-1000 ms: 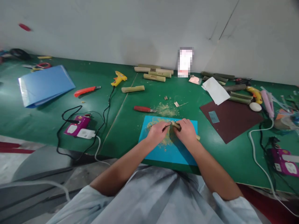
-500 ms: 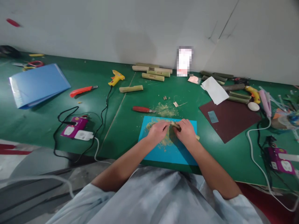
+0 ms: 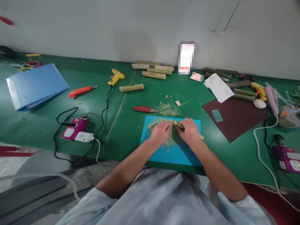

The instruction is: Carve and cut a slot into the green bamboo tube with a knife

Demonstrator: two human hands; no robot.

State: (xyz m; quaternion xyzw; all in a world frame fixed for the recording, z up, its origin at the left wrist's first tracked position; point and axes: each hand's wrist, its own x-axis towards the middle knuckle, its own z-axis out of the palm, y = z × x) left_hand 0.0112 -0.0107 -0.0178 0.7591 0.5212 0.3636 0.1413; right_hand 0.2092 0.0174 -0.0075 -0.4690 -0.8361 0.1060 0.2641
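Note:
Over a blue sheet (image 3: 159, 156), my right hand (image 3: 189, 129) is wrapped around a short piece of bamboo (image 3: 179, 125). The piece lies slanted, and its far end (image 3: 202, 137) seems to show beyond my palm. My left hand (image 3: 160, 131) is closed in a pinch at the bamboo's left end; what its fingertips hold, if anything, is hidden. Pale shavings (image 3: 169, 142) are scattered on the sheet beneath both hands. A red-handled craft knife (image 3: 144, 109) lies just beyond the sheet, beside more shavings (image 3: 168, 109).
Several bamboo pieces (image 3: 154, 75) rest near the wall. To the left are a yellow glue gun (image 3: 114, 77), an orange utility knife (image 3: 81, 91), a blue folder (image 3: 38, 86) and a purple power strip (image 3: 75, 128) with cords. A brown sheet (image 3: 232, 125) lies on the right.
The view has shifted slightly, so things on the right appear farther right. Both hands stay at the bamboo with nearly the same grip.

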